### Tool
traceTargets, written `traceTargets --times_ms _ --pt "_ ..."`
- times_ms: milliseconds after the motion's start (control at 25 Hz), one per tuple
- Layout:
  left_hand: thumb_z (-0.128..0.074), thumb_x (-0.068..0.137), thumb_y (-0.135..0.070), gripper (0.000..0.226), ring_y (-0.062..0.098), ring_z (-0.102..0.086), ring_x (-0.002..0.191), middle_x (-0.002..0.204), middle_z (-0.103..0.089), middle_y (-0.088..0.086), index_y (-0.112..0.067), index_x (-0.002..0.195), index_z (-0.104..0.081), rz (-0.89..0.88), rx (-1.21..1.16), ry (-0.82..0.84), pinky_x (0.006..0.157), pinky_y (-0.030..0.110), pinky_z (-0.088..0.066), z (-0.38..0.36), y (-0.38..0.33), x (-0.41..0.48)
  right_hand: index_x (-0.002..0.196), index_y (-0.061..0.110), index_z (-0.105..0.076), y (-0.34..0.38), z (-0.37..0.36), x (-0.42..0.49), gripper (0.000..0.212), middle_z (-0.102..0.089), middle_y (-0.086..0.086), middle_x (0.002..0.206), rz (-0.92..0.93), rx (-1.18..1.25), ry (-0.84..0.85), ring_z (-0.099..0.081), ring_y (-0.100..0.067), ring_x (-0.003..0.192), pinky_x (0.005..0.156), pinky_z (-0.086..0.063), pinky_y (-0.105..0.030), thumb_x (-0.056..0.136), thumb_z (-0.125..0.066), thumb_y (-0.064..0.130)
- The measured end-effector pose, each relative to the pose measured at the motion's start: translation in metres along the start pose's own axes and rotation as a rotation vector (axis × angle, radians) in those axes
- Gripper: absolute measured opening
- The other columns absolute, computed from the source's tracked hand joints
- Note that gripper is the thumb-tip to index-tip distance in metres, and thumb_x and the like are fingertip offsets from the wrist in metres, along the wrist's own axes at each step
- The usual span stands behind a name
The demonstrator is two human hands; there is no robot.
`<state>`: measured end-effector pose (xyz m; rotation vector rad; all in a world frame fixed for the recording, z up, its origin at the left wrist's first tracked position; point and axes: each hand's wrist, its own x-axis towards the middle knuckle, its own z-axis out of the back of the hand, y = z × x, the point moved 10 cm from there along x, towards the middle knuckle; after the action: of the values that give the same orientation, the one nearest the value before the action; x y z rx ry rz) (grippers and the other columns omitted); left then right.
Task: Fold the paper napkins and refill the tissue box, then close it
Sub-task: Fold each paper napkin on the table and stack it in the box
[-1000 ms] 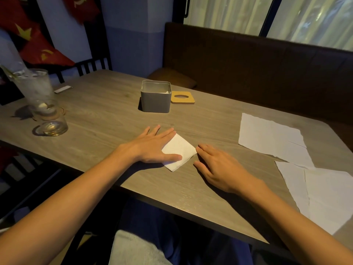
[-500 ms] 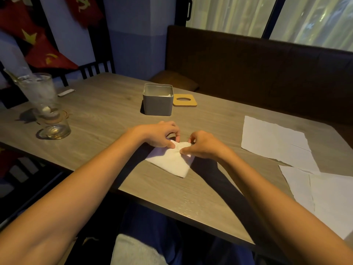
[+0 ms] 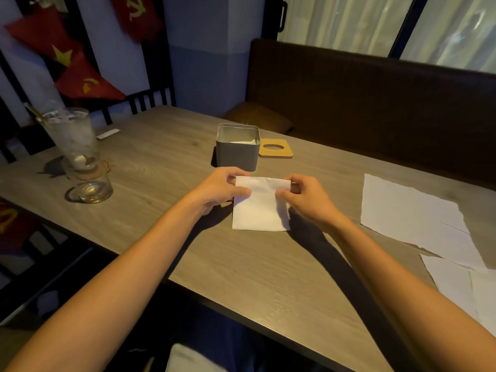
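Centrally, soft squarish napkin [image 3: 259, 208], woodgrain table [image 3: 268, 277].

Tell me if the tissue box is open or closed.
Open. The tissue box has nothing covering its top; its wooden lid lies flat beside it, on its right, and white paper shows inside.

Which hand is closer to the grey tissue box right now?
Left. The left hand pinches the top left corner of the folded napkin, just in front of the grey tissue box; the right hand pinches the right corner, further to the box's right.
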<state>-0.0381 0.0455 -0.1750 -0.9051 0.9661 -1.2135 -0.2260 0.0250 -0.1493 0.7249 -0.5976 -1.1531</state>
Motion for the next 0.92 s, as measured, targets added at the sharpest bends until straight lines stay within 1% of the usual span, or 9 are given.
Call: traceTargets --times_ms 80,200,320,400,520,600,760,840,920 --pt "-0.075 0.087 -0.007 0.042 0.015 -0.064 0.105 0.112 -0.065 -0.002 -0.026 0.123 -0.062 -0.01 -0.093 -0.099 0.073 0.022 -0.057 0.006 0.004 0.0 0.122 0.017 -0.058 -0.01 -0.001 0.005 0.028 -0.065 -0.002 0.104 -0.064 0.081 -0.041 -0.065 -0.018 0.091 0.063 -0.054 -0.019 0.095 -0.065 0.018" --pt "-0.072 0.089 -0.006 0.046 0.018 -0.069 0.098 0.109 -0.068 0.005 -0.023 0.129 -0.056 0.037 -0.226 -0.237 0.065 0.024 -0.057 0.015 0.018 -0.005 0.129 0.022 -0.047 -0.021 -0.009 0.007 0.041 -0.069 -0.004 0.096 -0.128 0.228 -0.03 -0.067 -0.016 0.084 0.064 -0.053 -0.021 0.094 -0.066 0.014" --pt "-0.072 0.089 -0.006 0.052 0.02 -0.07 0.096 0.111 -0.067 0.007 -0.023 0.134 -0.052 0.082 -0.314 -0.328 0.066 0.029 -0.06 0.022 0.025 -0.007 0.124 0.023 -0.045 -0.02 -0.016 0.015 0.039 -0.07 -0.006 0.093 -0.126 0.21 -0.014 -0.068 -0.018 0.083 0.066 -0.054 -0.025 0.093 -0.067 0.015" --pt "-0.072 0.09 -0.007 0.053 0.016 -0.07 0.093 0.106 -0.067 0.001 -0.024 0.135 -0.051 0.04 -0.327 -0.383 0.067 0.029 -0.061 0.03 0.016 -0.006 0.114 0.02 -0.048 -0.013 -0.012 0.023 0.029 -0.068 -0.008 0.093 -0.107 0.252 -0.059 -0.067 -0.022 0.084 0.069 -0.057 -0.031 0.093 -0.067 0.015" --pt "-0.074 0.089 -0.012 0.049 0.009 -0.065 0.089 0.098 -0.064 -0.008 -0.026 0.13 -0.053 -0.071 -0.221 -0.54 0.072 0.031 -0.061 0.06 -0.014 0.001 0.098 0.015 -0.056 0.014 0.001 0.049 0.011 -0.065 -0.007 0.094 0.017 0.194 -0.157 -0.064 -0.02 0.084 0.071 -0.057 -0.031 0.093 -0.066 0.015" --pt "-0.076 0.088 -0.014 0.047 0.01 -0.061 0.088 0.098 -0.062 -0.006 -0.026 0.128 -0.053 -0.128 -0.134 -0.628 0.072 0.024 -0.056 0.084 -0.037 0.019 0.096 0.017 -0.065 0.038 0.009 0.077 0.002 -0.066 -0.001 0.096 0.108 0.129 -0.205 -0.063 -0.014 0.087 0.074 -0.057 -0.026 0.094 -0.065 0.016" --pt "-0.076 0.087 -0.014 0.04 0.016 -0.06 0.095 0.106 -0.062 0.001 -0.023 0.119 -0.054 -0.136 0.009 -0.673 0.064 0.02 -0.046 0.119 -0.064 0.07 0.102 0.019 -0.076 0.08 0.013 0.137 0.015 -0.065 0.009 0.104 0.212 -0.06 -0.205 -0.061 -0.009 0.084 0.066 -0.048 -0.011 0.095 -0.063 0.017" --pt "-0.077 0.086 -0.016 0.037 0.018 -0.062 0.092 0.103 -0.062 0.002 -0.022 0.113 -0.053 -0.121 0.126 -0.672 0.064 0.022 -0.047 0.125 -0.067 0.089 0.105 0.016 -0.076 0.087 0.003 0.161 0.016 -0.064 0.005 0.105 0.222 -0.204 -0.142 -0.061 -0.011 0.084 0.063 -0.046 -0.01 0.095 -0.063 0.015" --pt "-0.077 0.087 -0.018 0.033 0.018 -0.062 0.087 0.099 -0.062 0.002 -0.022 0.109 -0.053 -0.133 0.281 -0.674 0.065 0.025 -0.05 0.124 -0.071 0.103 0.104 0.014 -0.076 0.088 -0.011 0.18 0.015 -0.066 0.0 0.102 0.221 -0.342 -0.068 -0.062 -0.014 0.086 0.067 -0.051 -0.016 0.094 -0.064 0.014"
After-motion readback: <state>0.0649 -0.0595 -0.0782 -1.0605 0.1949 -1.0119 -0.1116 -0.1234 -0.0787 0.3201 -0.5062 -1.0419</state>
